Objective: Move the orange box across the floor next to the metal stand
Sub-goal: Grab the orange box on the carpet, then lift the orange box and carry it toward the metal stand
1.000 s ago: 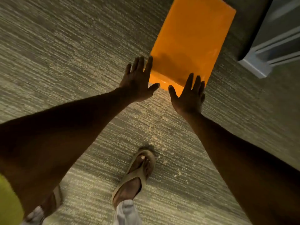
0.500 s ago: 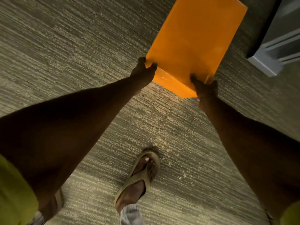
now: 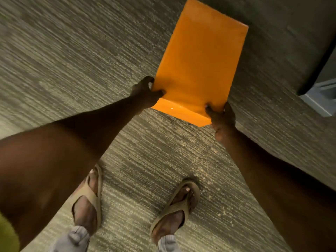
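Note:
The orange box (image 3: 200, 60) is a long flat-topped block on the carpet, stretching away from me toward the top of the view. My left hand (image 3: 145, 91) grips its near left corner, thumb on the top face. My right hand (image 3: 221, 115) clamps the near right corner, fingers curled over the edge. The near end face of the box glows bright orange between my hands. A grey metal stand (image 3: 320, 99) shows only as a foot at the right edge, a short gap of carpet away from the box.
Grey striped carpet (image 3: 72, 60) covers the whole floor. My two sandalled feet (image 3: 91, 197) (image 3: 176, 206) stand apart behind the box. A dark shadow lies along the stand's left side.
A second ago both hands hovered open above the box's near end. They have since closed on its corners, and my left foot has stepped into view beside the right.

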A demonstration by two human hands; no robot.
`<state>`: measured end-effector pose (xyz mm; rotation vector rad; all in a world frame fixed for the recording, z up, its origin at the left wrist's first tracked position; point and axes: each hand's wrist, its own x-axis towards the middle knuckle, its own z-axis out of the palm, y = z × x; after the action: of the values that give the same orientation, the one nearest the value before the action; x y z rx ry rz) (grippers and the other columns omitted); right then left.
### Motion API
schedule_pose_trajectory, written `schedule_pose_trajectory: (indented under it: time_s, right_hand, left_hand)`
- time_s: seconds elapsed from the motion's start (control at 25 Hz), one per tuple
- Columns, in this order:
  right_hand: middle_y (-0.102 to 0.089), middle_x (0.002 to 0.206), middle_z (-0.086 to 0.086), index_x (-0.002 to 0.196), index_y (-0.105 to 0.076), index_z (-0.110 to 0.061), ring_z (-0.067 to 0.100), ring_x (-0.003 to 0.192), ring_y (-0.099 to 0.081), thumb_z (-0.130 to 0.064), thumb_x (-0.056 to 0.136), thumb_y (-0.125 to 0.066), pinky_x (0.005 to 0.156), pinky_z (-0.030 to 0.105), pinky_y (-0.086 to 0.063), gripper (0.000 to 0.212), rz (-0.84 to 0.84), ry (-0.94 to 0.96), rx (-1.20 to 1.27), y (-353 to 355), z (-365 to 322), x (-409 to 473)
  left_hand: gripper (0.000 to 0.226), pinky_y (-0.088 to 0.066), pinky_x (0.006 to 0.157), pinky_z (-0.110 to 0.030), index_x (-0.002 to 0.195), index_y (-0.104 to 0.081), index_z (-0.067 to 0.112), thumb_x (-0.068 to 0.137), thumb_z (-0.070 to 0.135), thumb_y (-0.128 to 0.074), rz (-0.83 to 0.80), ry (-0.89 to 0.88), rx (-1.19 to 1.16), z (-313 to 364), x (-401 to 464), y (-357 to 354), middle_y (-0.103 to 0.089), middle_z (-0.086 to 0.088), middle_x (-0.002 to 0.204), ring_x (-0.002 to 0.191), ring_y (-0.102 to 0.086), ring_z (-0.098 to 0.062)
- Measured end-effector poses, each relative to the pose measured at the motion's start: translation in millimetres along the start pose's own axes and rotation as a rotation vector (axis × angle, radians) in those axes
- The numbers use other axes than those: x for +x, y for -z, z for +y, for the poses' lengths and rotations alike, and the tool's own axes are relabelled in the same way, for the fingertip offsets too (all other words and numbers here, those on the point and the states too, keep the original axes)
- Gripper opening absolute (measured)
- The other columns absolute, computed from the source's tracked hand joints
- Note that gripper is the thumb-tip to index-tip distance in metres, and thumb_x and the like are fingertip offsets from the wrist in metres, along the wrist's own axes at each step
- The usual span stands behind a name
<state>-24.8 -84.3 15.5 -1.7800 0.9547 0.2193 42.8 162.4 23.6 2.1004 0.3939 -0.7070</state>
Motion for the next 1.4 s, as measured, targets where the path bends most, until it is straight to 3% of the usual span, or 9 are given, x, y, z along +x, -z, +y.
schedule_pose_trajectory:
  time_s: [0.08,0.2,0.32,0.52,0.76,1.0,1.16,1.28,1.4]
  right_hand:
    - [-0.063,0.142,0.007,0.147,-0.052,-0.019,0.028,0.123,-0.063,-0.024,0.083,-0.083,0.097,0.040,-0.052,0.072,-0.053,0.056,-0.005,-33,-17,-8]
    - [-0.060,0.145,0.008,0.149,-0.050,-0.015,0.022,0.121,-0.060,-0.022,0.087,-0.080,0.087,0.026,-0.047,0.069,-0.072,0.145,-0.094,-79,-33,-17]
    - [-0.058,0.147,0.009,0.150,-0.049,-0.018,0.031,0.128,-0.058,-0.028,0.088,-0.079,0.089,0.030,-0.044,0.070,-0.083,0.177,-0.139,-118,-46,-20]
    - [-0.061,0.143,0.009,0.147,-0.053,-0.021,0.031,0.126,-0.059,-0.036,0.089,-0.076,0.087,0.033,-0.044,0.065,-0.093,0.220,-0.217,-170,-89,-24]
    - [-0.067,0.134,0.008,0.142,-0.058,-0.019,0.029,0.119,-0.064,-0.034,0.088,-0.078,0.088,0.033,-0.048,0.060,-0.055,0.236,-0.151,-231,-170,-45]
    - [-0.070,0.129,0.006,0.139,-0.061,-0.021,0.027,0.114,-0.067,-0.042,0.084,-0.076,0.094,0.047,-0.055,0.061,-0.038,0.240,-0.025,-269,-237,-50]
    - [-0.073,0.117,0.002,0.130,-0.066,-0.023,0.024,0.105,-0.068,-0.038,0.083,-0.078,0.085,0.042,-0.055,0.051,-0.069,0.218,-0.014,-282,-272,-36]
    - [-0.074,0.117,0.005,0.130,-0.066,-0.021,0.024,0.103,-0.068,-0.029,0.089,-0.077,0.085,0.040,-0.054,0.043,-0.053,0.256,-0.022,-287,-291,-29]
    - [-0.073,0.123,0.010,0.132,-0.064,-0.020,0.031,0.110,-0.069,-0.032,0.089,-0.076,0.089,0.045,-0.055,0.046,-0.014,0.258,-0.044,-306,-291,-18]
  left_hand:
    - [0.056,-0.042,0.057,-0.025,0.136,-0.052,0.024,0.087,0.043,-0.071,0.066,0.018,-0.008,-21,1,33,-0.064,-0.013,0.120,0.085,-0.063,-0.027]
    - [0.057,-0.043,0.065,-0.027,0.141,-0.051,0.022,0.090,0.040,-0.069,0.111,0.051,-0.019,-51,4,71,-0.063,-0.014,0.124,0.094,-0.065,-0.031]
    - [0.057,-0.046,0.077,-0.033,0.145,-0.050,0.020,0.093,0.036,-0.066,0.154,0.058,-0.060,-67,15,103,-0.058,-0.015,0.139,0.116,-0.060,-0.037]
    - [0.051,-0.046,0.079,-0.029,0.146,-0.050,0.019,0.097,0.028,-0.061,0.174,0.060,-0.143,-72,34,169,-0.060,-0.014,0.137,0.116,-0.061,-0.036]
    - [0.040,-0.051,0.093,-0.044,0.139,-0.055,0.010,0.100,0.020,-0.055,0.174,-0.065,-0.050,-45,55,276,-0.064,-0.021,0.129,0.114,-0.061,-0.037]
    - [0.032,-0.052,0.070,-0.040,0.130,-0.059,0.011,0.100,0.019,-0.052,0.188,-0.109,-0.009,4,86,348,-0.068,-0.020,0.112,0.082,-0.063,-0.031]
    - [0.034,-0.056,0.082,-0.044,0.132,-0.059,0.016,0.099,0.019,-0.052,0.283,-0.089,-0.029,26,93,368,-0.066,-0.018,0.122,0.103,-0.064,-0.038]
    - [0.042,-0.058,0.071,-0.041,0.142,-0.052,0.025,0.100,0.023,-0.052,0.300,-0.066,-0.125,40,103,386,-0.058,-0.017,0.135,0.101,-0.064,-0.038]
    - [0.050,-0.056,0.088,-0.041,0.148,-0.045,0.030,0.099,0.028,-0.053,0.301,-0.030,-0.122,37,128,394,-0.053,-0.014,0.143,0.113,-0.062,-0.036]
